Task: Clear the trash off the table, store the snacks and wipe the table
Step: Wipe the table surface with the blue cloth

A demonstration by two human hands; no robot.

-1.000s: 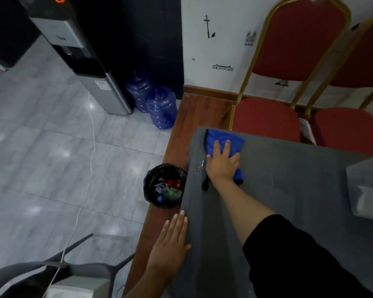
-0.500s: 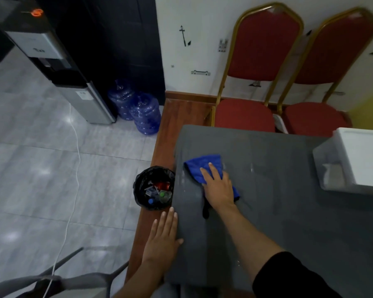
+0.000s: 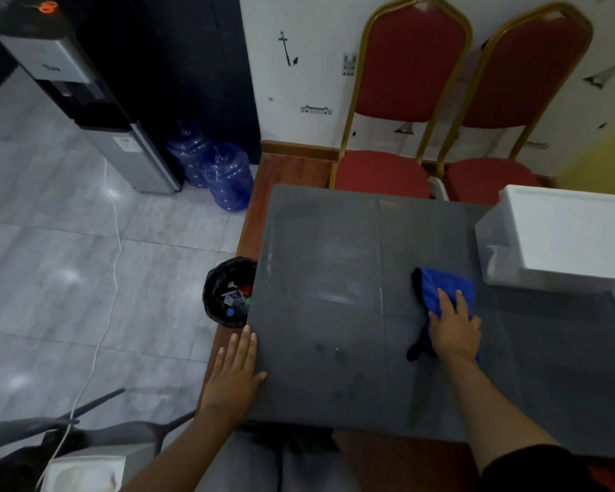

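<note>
Pressing blue cloth (image 3: 442,291), table (image 3: 329,367) seemingly damp

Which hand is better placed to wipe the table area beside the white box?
Right. The right hand lies flat on the blue cloth, close to the white box. The left hand rests at the left edge of the table, far from both.

blue cloth (image 3: 444,291) on grey table (image 3: 327,314), white box (image 3: 568,236), red gold-framed chairs (image 3: 405,65), black bin (image 3: 229,292)
</note>
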